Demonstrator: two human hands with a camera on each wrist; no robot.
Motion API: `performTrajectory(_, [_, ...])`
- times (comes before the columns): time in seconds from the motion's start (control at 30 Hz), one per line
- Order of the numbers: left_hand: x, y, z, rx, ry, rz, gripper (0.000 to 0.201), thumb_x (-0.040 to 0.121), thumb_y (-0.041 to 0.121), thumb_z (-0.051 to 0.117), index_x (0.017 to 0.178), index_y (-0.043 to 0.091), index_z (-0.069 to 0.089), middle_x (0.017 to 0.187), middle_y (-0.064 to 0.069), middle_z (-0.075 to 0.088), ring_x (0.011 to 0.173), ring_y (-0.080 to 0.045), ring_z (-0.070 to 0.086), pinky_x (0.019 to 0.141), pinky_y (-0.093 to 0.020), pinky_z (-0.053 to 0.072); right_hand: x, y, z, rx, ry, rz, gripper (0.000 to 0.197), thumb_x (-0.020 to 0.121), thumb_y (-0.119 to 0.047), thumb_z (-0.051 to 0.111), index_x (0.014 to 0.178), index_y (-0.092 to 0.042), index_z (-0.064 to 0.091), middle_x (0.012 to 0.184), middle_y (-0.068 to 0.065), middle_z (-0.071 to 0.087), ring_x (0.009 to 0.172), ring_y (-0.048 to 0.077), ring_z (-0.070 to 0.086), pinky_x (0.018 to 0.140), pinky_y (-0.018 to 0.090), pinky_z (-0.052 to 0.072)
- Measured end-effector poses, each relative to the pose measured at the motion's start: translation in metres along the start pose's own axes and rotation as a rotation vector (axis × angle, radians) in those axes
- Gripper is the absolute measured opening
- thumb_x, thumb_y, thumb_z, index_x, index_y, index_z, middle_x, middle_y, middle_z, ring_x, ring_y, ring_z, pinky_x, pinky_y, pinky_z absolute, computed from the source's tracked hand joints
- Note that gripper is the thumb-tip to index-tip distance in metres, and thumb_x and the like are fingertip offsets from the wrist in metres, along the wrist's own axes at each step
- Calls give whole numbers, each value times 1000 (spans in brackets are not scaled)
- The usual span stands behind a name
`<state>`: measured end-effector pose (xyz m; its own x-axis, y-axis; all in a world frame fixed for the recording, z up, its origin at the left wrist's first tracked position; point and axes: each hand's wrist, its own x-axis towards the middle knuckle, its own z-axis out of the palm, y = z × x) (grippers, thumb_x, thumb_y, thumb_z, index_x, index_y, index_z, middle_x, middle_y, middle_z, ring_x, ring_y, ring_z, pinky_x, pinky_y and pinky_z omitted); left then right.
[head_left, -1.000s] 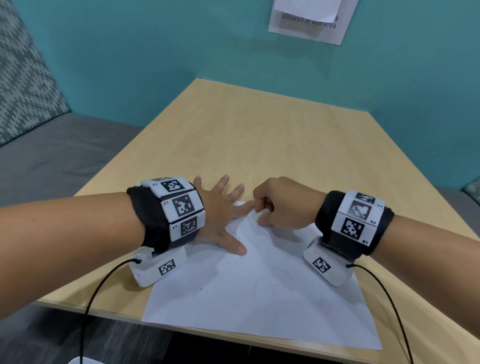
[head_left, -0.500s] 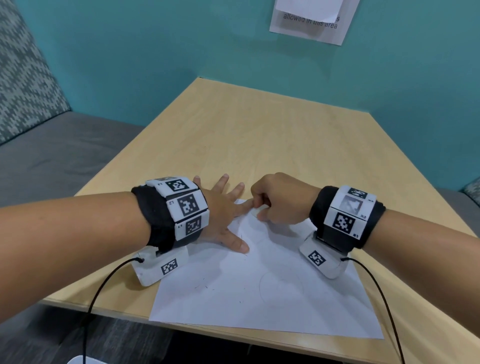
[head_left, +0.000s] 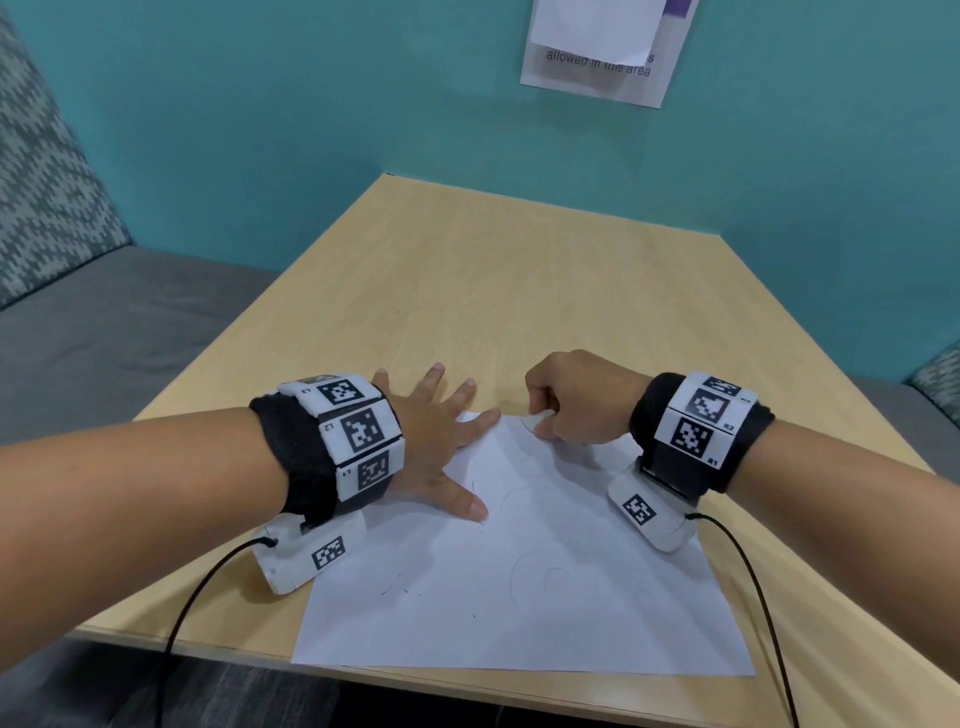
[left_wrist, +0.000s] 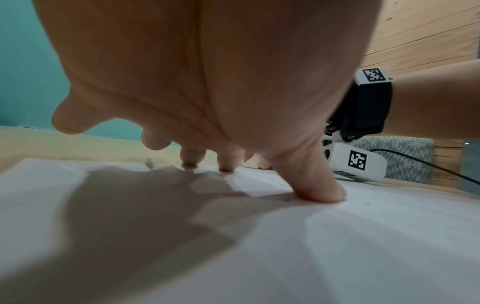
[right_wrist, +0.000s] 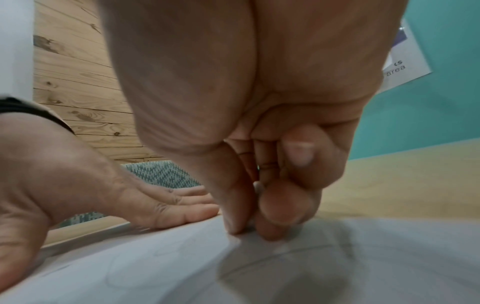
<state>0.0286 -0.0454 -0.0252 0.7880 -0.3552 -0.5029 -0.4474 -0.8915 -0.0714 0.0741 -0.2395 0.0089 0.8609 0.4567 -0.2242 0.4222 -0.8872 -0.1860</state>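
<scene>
Toward twelve o'clock, the paper sheet (head_left: 519, 597) was pinned by the splayed left hand (head_left: 431, 441) and a white eraser (head_left: 537, 418) pinched by the right hand (head_left: 576, 400), rubbing judged underway, light strokes due.

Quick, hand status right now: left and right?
Left hand: open, pressing flat on the paper.
Right hand: closed, pinching a small white thing, probably an eraser.

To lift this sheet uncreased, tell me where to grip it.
Probably the near right corner of the sheet, pinched from the near edge of the table: it lies flat and free there, while the left hand pins the far left.
</scene>
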Motion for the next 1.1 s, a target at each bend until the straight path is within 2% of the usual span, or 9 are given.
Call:
performTrajectory(0.17, [-2,7,-11,55,3,23,109,80,85,41,156,34,-17,161,2,-33,147,-31,-31,111,-74,-4,-1,2,1,-14,-21,16,9,78,-14,67,83,-16,60,72,-7,53,71,19,56,65,33,50])
performTrajectory(0.33, [10,21,-12,-19,35,72,103,83,82,39,156,35,-17,163,5,-27,149,-28,-25,112,-73,-3,-1,1,0,-27,-19,-10,11,80,-16,67,86,-19,58,74,-12,47,75,17,52,61,25,43])
performTrajectory(0.5, [11,22,-14,0,34,61,97,81,83,42,157,40,-2,164,4,-26,149,-31,-26,111,-74,-1,-21,-15,14,-12,-91,-194,22,79,-14,67,71,-25,50,65,-12,48,58,6,46,54,20,34])
performTrajectory(0.67, [14,20,-7,-3,58,40,107,75,90,38,153,44,-18,163,2,-27,147,-33,-29,109,-76,-2,-12,-2,0,-54,-10,-91,10,79,-14,68,77,-17,58,65,-10,50,67,18,52,55,24,38])
performTrajectory(0.8, [7,24,-14,-9,14,29,89,81,84,39,155,37,26,162,0,-29,146,-35,-32,111,-75,0,-24,-25,15,-19,-94,-252,27,78,-13,67,65,-26,48,60,-13,48,55,5,46,54,18,36])
performTrajectory(0.83, [6,25,-15,-12,16,28,89,81,84,39,156,36,25,162,0,-29,146,-35,-32,111,-75,0,-23,-24,16,-25,-94,-248,28,79,-14,68,65,-27,47,60,-13,48,55,5,46,55,18,36])
performTrajectory(0.93, [9,23,-11,-10,45,27,102,78,87,39,155,44,-13,163,0,-28,147,-36,-28,110,-77,0,-12,-8,3,-30,-30,-122,13,78,-16,70,73,-18,58,64,-7,53,64,17,53,60,27,42])
performTrajectory(0.97, [9,22,-11,-10,48,24,103,78,87,39,154,45,-15,163,0,-27,147,-36,-28,109,-77,0,-12,-7,3,-25,-23,-111,10,78,-17,70,75,-16,60,65,-6,55,65,17,54,61,28,43])
performTrajectory(1.1, [6,24,-14,-23,37,30,94,81,84,41,156,45,3,163,-1,-28,147,-36,-30,111,-75,0,-27,-23,14,-26,-114,-261,10,78,-18,70,78,-16,60,63,-11,51,59,8,48,60,24,42])
